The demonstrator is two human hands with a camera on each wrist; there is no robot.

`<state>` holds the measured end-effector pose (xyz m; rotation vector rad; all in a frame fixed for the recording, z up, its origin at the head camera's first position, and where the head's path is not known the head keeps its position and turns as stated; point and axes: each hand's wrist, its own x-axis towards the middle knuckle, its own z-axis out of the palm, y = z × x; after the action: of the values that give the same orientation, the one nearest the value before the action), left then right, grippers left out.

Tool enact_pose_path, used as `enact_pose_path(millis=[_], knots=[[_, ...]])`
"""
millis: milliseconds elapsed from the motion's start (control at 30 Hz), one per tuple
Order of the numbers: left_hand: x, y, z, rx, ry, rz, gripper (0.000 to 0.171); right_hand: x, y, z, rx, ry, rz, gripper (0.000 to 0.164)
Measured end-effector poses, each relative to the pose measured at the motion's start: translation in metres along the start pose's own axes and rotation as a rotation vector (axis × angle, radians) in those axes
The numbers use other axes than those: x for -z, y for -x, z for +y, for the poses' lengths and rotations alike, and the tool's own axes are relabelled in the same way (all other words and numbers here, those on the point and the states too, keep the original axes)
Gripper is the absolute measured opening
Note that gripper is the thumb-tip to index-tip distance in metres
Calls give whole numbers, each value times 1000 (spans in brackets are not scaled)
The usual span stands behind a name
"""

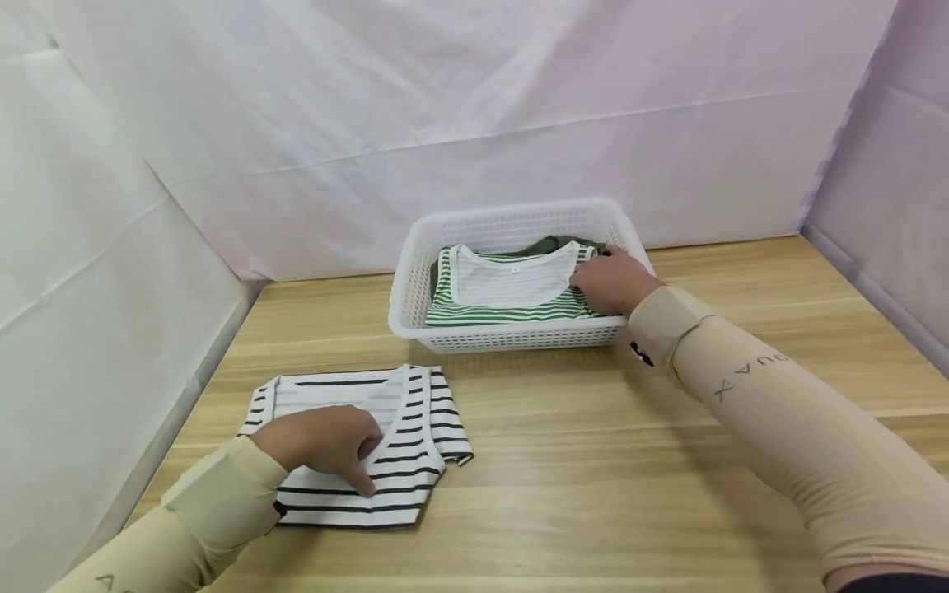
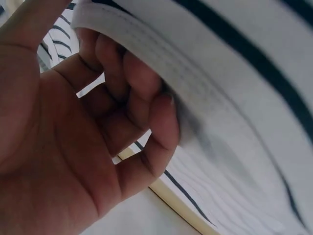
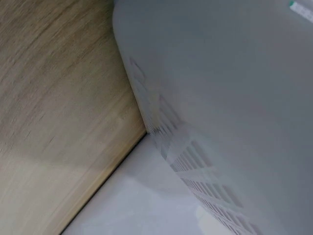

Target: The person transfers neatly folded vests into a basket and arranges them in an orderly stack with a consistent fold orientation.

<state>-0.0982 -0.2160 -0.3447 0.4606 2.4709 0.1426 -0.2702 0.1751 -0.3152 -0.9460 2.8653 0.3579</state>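
A white shirt with black stripes (image 1: 400, 486) lies folded on the table at the front left. My left hand (image 1: 329, 445) is over its neckline, and in the left wrist view curled fingers (image 2: 139, 78) hook under the neckline's edge (image 2: 146, 44). A green-and-white striped shirt (image 1: 504, 315) lies folded in the white basket (image 1: 519, 338), on top of dark green cloth (image 1: 549, 244). My right hand (image 1: 611, 280) touches that shirt's right side inside the basket. Its fingertips are partly hidden, and the right wrist view does not show the hand.
The basket's perforated wall (image 3: 195, 166) fills much of the right wrist view. Under everything is a wooden table (image 1: 563, 478). White sheeting (image 1: 474, 99) hangs behind the table and along both its sides.
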Motion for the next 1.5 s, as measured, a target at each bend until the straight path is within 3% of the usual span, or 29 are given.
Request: enact_pose_path(millis=[200,533,867,1267,1500], knots=[[-4,-6,28,-10,-53,-7,43,0,-1,0,3,0,-1,36],[-8,-18,69,-118,-129,36,48,0,0,-1,-3,-1,6,35],[-12,-37,119,-182,-281,39,50,0,-1,-2,-21,-6,-2,34],[-11,-61,175,-291,-299,41,47,-2,1,-4,-15,-23,11,32],[-6,-74,196,-286,-323,55,48,-2,1,-2,-25,-16,13,33]])
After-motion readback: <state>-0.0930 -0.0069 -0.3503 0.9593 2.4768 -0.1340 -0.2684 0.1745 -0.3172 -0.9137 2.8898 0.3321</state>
